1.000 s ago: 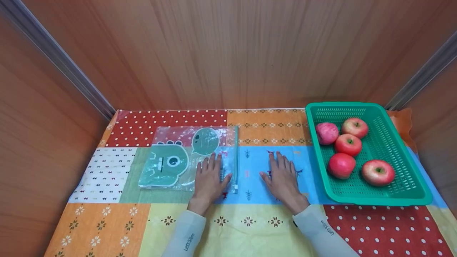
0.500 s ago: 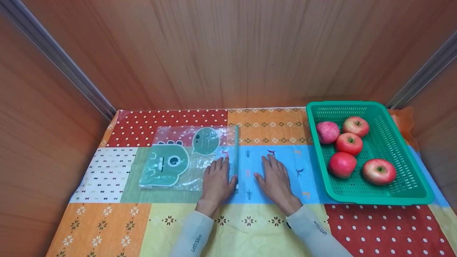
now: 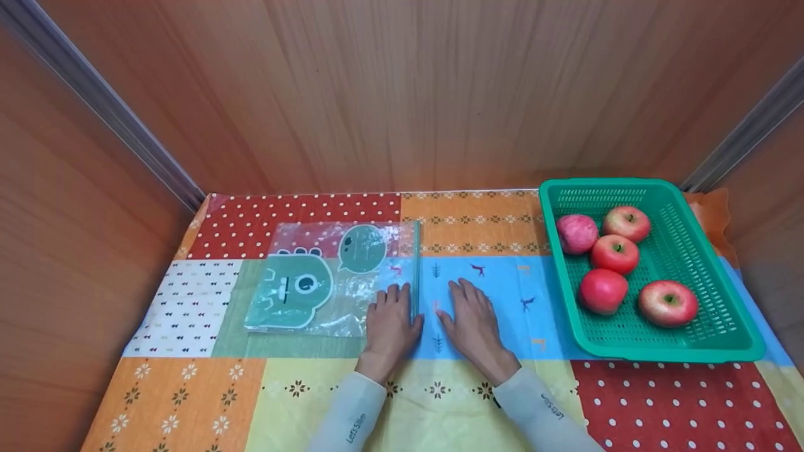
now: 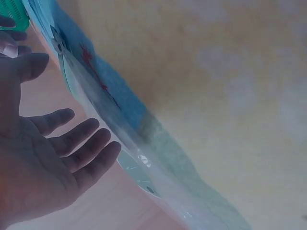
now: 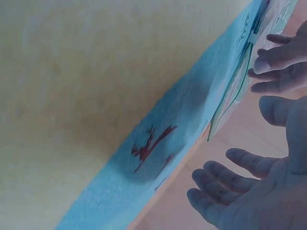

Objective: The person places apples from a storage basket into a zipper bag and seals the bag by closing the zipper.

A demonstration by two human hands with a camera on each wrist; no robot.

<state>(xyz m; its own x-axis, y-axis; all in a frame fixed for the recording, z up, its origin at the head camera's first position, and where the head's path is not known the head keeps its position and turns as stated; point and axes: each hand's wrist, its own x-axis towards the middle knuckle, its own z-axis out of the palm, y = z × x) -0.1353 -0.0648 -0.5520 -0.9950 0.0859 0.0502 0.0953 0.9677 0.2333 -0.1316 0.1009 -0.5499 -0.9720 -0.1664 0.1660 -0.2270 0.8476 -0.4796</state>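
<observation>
A clear zip bag (image 3: 352, 301) with a green dinosaur print lies flat on the patchwork cloth, its green zip edge (image 3: 416, 257) on the right. My left hand (image 3: 392, 326), palm down, is over the bag's lower right corner and hides part of the zip. In the left wrist view its fingers (image 4: 84, 139) are loosely bent and hold nothing, apart from the bag. To the right of the zip, above the blue patch, is my right hand (image 3: 474, 323). Its fingers (image 5: 223, 179) are relaxed too, with nothing between them in the right wrist view.
A green plastic basket (image 3: 732, 326) stands on the right with several red apples (image 3: 668, 303) in it. Wooden panels (image 3: 402, 94) wall in the back and both sides. Something orange-brown (image 3: 713, 213) shows behind the basket's right side.
Both hands have come closer together and slightly toward the person: the left moved right to the zip edge, the right moved left. The bag and apples look unmoved.
</observation>
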